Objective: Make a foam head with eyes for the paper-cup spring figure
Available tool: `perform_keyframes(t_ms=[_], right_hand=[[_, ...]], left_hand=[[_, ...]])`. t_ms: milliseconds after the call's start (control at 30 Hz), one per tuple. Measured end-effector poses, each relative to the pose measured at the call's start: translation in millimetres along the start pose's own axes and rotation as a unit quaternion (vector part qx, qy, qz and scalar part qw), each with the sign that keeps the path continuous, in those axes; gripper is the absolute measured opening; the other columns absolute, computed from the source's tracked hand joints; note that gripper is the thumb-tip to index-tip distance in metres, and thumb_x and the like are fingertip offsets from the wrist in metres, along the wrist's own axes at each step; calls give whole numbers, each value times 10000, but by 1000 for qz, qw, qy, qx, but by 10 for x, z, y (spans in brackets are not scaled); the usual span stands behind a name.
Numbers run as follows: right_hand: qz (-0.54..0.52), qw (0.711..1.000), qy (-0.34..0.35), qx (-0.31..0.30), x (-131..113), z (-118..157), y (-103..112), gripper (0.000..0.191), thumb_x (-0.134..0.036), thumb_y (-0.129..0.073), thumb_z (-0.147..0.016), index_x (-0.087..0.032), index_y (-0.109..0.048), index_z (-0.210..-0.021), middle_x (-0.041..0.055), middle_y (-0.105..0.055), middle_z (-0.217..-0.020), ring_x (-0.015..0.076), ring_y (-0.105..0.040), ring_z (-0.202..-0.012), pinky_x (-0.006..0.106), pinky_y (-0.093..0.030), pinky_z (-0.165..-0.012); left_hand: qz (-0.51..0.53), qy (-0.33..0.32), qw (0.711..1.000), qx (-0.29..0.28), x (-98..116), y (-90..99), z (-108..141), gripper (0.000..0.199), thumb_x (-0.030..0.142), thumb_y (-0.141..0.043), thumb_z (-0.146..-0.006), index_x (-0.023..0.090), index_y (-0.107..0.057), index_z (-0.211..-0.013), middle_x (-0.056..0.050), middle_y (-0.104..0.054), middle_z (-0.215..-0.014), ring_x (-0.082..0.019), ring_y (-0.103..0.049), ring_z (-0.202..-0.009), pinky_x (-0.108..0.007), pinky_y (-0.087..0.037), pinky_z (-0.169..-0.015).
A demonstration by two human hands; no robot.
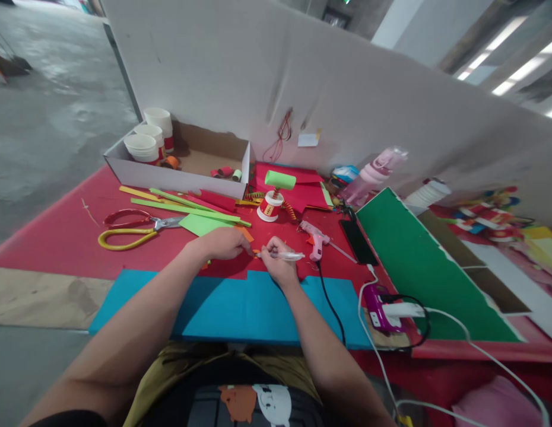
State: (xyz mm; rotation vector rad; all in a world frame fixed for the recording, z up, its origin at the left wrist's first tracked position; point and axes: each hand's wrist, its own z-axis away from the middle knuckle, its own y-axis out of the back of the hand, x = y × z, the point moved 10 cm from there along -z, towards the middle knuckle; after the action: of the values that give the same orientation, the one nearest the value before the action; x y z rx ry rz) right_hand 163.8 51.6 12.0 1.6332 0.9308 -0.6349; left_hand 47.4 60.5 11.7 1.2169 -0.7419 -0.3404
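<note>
My right hand (279, 261) is closed around a clear pen (290, 256), whose tip points left over a small orange paper piece (257, 254). Just left of it, my left hand (226, 243) has its fingers bent down at the red table surface beside the orange piece; whether it grips anything is too small to tell. Behind both hands stands an upturned red and white paper cup (270, 207) with a green paper roll (280, 179) on top. A pink glue gun (316, 240) lies to the right of my right hand.
Yellow-handled scissors (129, 237) and paper strips (191, 209) lie at the left, before a box (178, 178) holding cups. Right are a black phone (358, 242), a purple power strip (378, 308) with cables, and a green board (418, 267). Blue sheets (227, 305) line the front edge.
</note>
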Motion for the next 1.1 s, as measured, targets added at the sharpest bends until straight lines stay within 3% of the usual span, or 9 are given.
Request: perform_keyframes(t_ms=[1100], right_hand=[[24, 1000, -9, 15, 17, 2, 37, 235, -304, -526, -768, -218, -388, -598, -65, -420, -499, 103, -419, -492, 213, -292, -502]], left_hand=[[-1, 0, 1000, -6, 4, -2, -4, 445, 121, -442, -780, 327, -719, -1061, 22, -731, -1050, -155, -652, -907, -205, -439, -726]])
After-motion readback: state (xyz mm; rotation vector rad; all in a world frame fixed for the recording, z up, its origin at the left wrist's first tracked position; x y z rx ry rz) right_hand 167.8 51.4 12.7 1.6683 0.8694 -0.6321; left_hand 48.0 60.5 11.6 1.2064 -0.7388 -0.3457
